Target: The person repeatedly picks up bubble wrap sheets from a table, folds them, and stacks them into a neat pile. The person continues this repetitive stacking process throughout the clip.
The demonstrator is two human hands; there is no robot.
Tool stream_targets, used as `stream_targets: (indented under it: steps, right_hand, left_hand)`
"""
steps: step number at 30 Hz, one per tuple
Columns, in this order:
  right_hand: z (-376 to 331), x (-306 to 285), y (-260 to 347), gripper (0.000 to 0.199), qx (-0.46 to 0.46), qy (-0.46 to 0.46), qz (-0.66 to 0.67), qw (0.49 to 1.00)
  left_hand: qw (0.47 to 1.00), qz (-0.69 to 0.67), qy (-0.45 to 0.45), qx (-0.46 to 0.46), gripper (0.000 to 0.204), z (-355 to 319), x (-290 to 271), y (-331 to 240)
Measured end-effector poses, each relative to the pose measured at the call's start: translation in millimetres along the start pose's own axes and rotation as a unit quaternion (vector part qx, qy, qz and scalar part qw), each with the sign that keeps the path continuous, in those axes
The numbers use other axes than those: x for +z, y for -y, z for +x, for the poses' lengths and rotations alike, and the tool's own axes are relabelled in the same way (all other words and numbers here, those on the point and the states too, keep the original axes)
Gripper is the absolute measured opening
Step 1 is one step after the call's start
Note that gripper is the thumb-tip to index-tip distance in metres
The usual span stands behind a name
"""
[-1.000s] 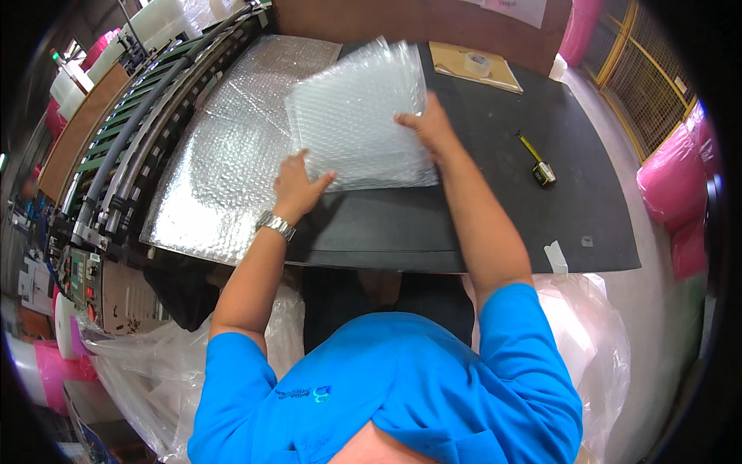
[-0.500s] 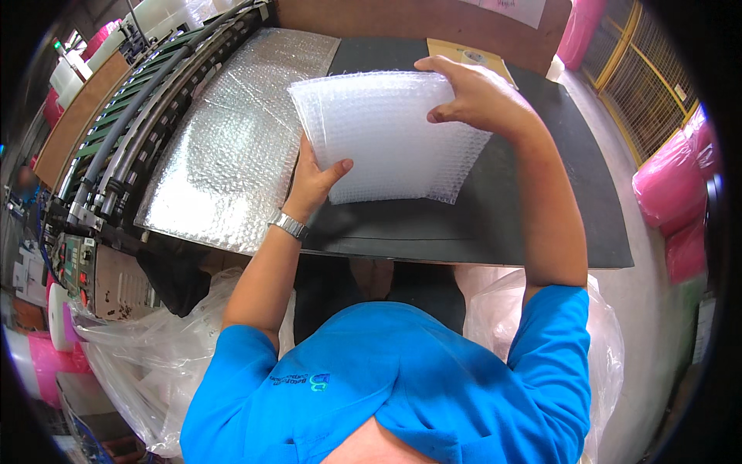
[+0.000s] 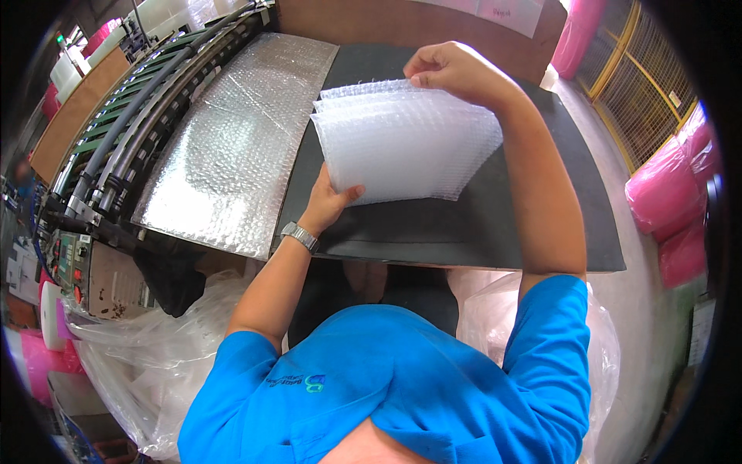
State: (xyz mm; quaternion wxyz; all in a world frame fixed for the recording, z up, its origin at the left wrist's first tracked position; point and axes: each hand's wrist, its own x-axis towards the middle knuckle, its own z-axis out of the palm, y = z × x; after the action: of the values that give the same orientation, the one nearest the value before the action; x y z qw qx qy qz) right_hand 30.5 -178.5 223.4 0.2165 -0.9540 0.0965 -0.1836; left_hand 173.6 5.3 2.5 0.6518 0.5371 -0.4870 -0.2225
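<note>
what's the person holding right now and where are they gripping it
A stack of bubble-wrap sheets, lifted off the black mat. The left hand grips its lower left corner; the right hand pinches the top edge near the upper right corner.

- Stack of clear bubble-wrap sheets (image 3: 406, 143), fanned at the top-left corner, held tilted above the black table mat, its lower edge near the mat.

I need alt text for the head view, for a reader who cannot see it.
A person in a blue shirt holds a stack of bubble-wrap sheets above a black table, left hand at its lower corner, right hand at its top edge. A silvery bubble sheet lies to the left.
</note>
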Motion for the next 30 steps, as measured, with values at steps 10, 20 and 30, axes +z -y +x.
stream_targets:
  steps: [10,20,30]
  right_hand:
    - [11,-13,0,0.025,0.06,-0.157,0.176,0.97]
    - [27,3,13,0.024,0.052,-0.065,0.103,0.991]
    - [39,24,24,0.023,-0.043,0.05,-0.026,0.997]
  left_hand:
    - [0.999,0.036,-0.025,-0.004,0.056,-4,4,15]
    - [1.0,0.014,-0.017,0.016,0.054,-1,2,17]
    - [0.998,0.055,-0.019,0.015,0.055,-4,3,7]
